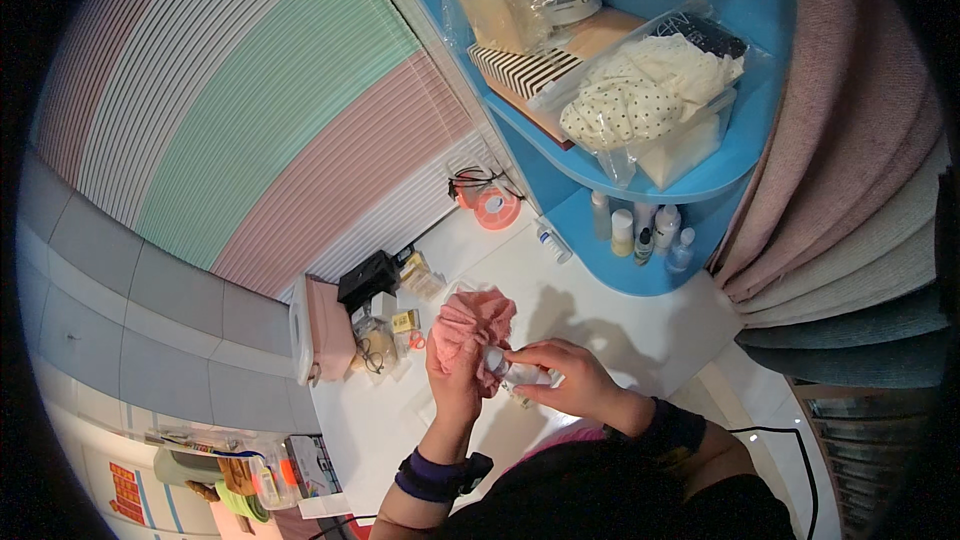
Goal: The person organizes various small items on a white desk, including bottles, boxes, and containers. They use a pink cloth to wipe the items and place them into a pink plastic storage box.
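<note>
Above the white table [630,325], my left hand [455,390] is closed around a bunched pink cloth [475,325]. A small white bottle [526,375] is gripped between the thumb and fingers of my right hand [580,380]. It lies tilted, and its end at my left hand touches the cloth. My left fingers are partly hidden behind the cloth. Just below the bottle, something small shows in part on the table; I cannot make out what it is.
Left on the table stand a pink box [328,330], a black box [368,280] and small packages. Farther back are a white bottle [552,242] and a pink tape roll [497,208]. Blue corner shelves [640,275] hold several bottles and bagged things. Curtains [830,170] hang at the right.
</note>
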Motion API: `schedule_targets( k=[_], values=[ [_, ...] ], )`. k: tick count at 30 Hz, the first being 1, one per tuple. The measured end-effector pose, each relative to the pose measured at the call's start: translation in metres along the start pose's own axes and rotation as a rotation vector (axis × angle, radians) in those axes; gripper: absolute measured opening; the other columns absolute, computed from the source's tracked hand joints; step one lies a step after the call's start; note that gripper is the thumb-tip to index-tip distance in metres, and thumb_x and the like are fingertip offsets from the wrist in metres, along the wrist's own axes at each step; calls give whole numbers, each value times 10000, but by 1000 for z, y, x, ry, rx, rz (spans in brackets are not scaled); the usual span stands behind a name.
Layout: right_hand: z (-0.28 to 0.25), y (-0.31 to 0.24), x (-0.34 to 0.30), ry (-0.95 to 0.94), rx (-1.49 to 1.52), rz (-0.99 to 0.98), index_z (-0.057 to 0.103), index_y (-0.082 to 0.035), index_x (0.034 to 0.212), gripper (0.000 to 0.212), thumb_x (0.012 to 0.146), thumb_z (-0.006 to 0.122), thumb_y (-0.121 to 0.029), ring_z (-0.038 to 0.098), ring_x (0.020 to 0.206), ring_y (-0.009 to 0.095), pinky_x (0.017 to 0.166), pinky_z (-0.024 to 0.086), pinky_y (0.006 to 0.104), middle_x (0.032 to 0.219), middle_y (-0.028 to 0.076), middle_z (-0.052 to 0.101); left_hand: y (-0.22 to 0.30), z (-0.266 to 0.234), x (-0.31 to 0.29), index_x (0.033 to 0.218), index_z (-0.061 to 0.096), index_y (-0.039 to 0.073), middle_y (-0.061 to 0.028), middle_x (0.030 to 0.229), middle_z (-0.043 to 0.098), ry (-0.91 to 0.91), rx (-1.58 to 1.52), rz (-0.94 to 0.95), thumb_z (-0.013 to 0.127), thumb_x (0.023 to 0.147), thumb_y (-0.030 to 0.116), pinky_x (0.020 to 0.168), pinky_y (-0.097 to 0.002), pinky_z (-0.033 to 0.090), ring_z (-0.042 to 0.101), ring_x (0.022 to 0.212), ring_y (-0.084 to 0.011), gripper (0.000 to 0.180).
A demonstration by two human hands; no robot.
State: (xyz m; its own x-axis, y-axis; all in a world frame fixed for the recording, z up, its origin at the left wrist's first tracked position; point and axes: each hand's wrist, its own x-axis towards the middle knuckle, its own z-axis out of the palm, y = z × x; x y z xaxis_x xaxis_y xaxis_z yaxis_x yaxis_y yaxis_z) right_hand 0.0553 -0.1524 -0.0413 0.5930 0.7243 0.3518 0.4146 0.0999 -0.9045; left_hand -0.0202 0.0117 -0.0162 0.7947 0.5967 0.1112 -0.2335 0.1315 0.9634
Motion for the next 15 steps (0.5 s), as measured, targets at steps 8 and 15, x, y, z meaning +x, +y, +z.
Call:
schedule_targets(
  k=[8,15],
  values=[
    [14,23,-6,-238,1006,236,468,-48,1372,536,877,669,-7,595,994,121,857,503,289,1197,62,609,20,18,2,1259,437,43,-138,1187,577,-20,-219,-44,460,989,451,841,-370,541,614,1006,-246,490],
    [5,-3,3,-9,459,89,566,-55,1281,513,806,760,-67,599,944,100,791,500,271,1161,40,623,6,29,-4,1297,412,64,-129,1220,551,101,-196,-58,258,1029,505,920,-357,477,567,1073,-232,538]
  ],
)
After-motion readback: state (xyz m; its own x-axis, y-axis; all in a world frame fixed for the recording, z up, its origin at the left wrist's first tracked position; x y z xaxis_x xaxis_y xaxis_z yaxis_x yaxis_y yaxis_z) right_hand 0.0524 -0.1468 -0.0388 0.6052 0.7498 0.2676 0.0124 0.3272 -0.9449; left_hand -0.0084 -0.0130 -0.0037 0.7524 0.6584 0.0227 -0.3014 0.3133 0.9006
